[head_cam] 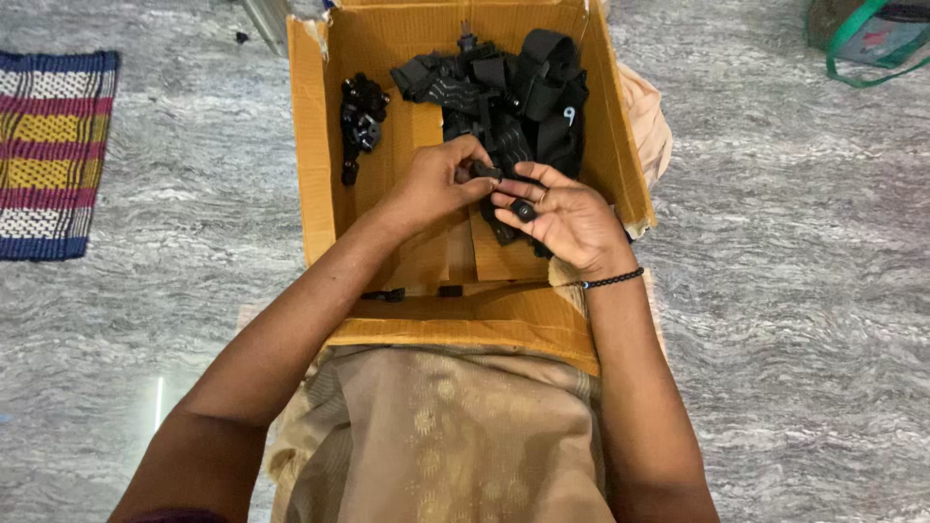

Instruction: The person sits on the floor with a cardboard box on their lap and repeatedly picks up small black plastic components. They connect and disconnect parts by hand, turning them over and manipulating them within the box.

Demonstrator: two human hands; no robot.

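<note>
Floor: grey marbled stone, striped mat [53, 155] at far left.
Box: open cardboard box [426, 320], mid-frame.
Left hand [436, 184]: pinching a small black clip [487, 172].
Right hand [567, 225]: loosely curled, a small black knob [524, 210] at its fingertips.
Handling: light, rigid, smooth (likely slippery); pinch by the edges.
Straps [513, 92]: soft black tangle, upper box.

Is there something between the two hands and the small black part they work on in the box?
Nothing visible: left hand and right hand already pinch the small black part above the cardboard box. The black straps lie behind.

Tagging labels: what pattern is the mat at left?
Stripes of blue, red, yellow and white on the mat, head view.
</note>
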